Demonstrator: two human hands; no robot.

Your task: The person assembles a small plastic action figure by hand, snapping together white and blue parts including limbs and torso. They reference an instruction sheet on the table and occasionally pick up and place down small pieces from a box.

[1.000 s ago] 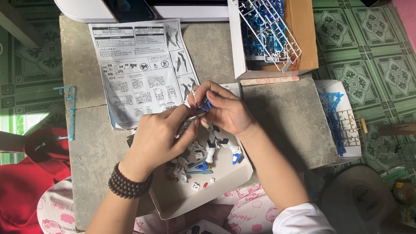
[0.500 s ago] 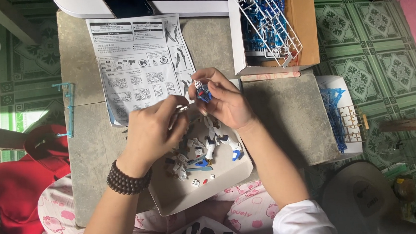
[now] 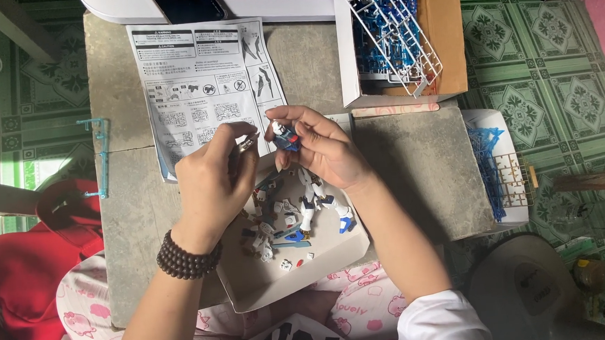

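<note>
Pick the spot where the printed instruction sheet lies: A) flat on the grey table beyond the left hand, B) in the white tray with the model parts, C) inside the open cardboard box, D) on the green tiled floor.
A: the instruction sheet lies spread on the grey table, just past the left hand.

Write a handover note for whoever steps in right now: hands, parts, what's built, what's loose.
Right hand: holds a small blue, white and red model piece above the tray.
Left hand: closed on a small metal tool, its tip beside that piece.
Cardboard tray: on the stone table, holding a partly built white-and-blue figure plus loose small parts.
Instruction sheet: flat behind the left hand.
Part frames: in the open box at the far edge; many pieces are uncut.
Done: part of the figure. Left: loose parts, frames.
</note>
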